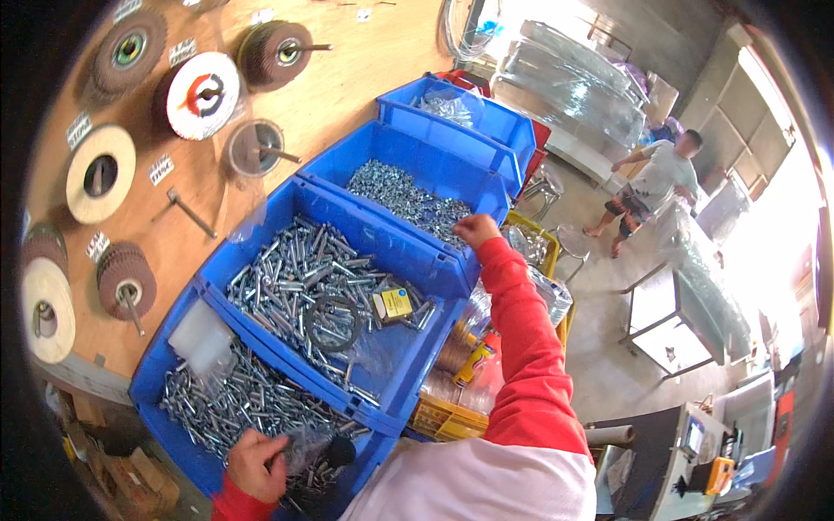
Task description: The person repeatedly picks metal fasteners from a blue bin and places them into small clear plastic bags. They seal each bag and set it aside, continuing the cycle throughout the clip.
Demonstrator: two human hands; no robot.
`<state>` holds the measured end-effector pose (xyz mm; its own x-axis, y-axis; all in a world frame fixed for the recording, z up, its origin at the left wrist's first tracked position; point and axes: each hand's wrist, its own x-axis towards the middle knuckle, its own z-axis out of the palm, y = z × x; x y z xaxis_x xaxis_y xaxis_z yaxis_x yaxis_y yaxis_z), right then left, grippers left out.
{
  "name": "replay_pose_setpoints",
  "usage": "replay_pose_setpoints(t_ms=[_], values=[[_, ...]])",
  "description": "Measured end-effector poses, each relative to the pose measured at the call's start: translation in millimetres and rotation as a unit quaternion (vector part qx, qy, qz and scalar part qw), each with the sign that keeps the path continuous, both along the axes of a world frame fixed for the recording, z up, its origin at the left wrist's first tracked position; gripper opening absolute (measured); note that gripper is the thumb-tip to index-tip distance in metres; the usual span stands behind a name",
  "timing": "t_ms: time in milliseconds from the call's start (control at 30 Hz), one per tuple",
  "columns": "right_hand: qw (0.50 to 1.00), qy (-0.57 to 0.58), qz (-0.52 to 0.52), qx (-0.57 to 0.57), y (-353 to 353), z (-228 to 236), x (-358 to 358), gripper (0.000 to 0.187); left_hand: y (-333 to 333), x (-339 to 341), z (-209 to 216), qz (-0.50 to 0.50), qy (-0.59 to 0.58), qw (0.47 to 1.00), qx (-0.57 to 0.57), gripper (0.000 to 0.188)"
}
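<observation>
Small metal fasteners (400, 193): a loose heap in the blue bin (417, 143); each piece is probably light, hard and a little slippery, best pinched at its edges with the fingertips.
Right hand (477, 231): at the heap's right end, fingers bent together; I cannot tell if they grip a piece.
Left hand (254, 465): fingers curled, beside a clear plastic bag (306, 447) above bolts (261, 395); its grip is unclear.
Middle bin (408, 360): longer fasteners and a yellow box (395, 302).

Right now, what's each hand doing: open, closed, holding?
Left hand: half-curled beside clear plastic; grip can't be told.
Right hand: curled in; can't tell if holding anything.
</observation>
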<state>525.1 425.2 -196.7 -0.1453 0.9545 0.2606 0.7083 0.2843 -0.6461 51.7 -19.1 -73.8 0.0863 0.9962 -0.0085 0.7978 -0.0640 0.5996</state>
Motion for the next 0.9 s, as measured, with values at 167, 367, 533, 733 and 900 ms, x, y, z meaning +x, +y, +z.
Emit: replay_pose_setpoints(t_ms=[167,367,533,733,900], values=[[0.956,0.295,0.005,0.007,-104.4,88.3,-24.7,0.022,19.9,4.8,3.3,-0.009,-0.04,0.999,-0.005,0.033],[0.964,0.204,0.166,-0.04,-288.4,151.1,-151.0,0.013,19.5,6.8,-7.2,-0.076,-0.052,0.993,0.075,0.045],[0.917,0.047,0.394,0.05,-336.9,160.2,-229.6,0.016,16.8,8.3,-2.7,-0.071,-0.107,0.99,0.055,0.051],[0.912,-0.055,0.407,-0.001,-343.4,159.8,-268.3,0.028,18.4,0.5,-10.2,-0.081,-0.108,0.988,0.07,0.054],[0.899,-0.077,0.43,-0.036,-349.2,162.4,-285.3,0.048,21.0,-4.8,-16.6,-0.079,-0.086,0.989,0.094,0.053]])
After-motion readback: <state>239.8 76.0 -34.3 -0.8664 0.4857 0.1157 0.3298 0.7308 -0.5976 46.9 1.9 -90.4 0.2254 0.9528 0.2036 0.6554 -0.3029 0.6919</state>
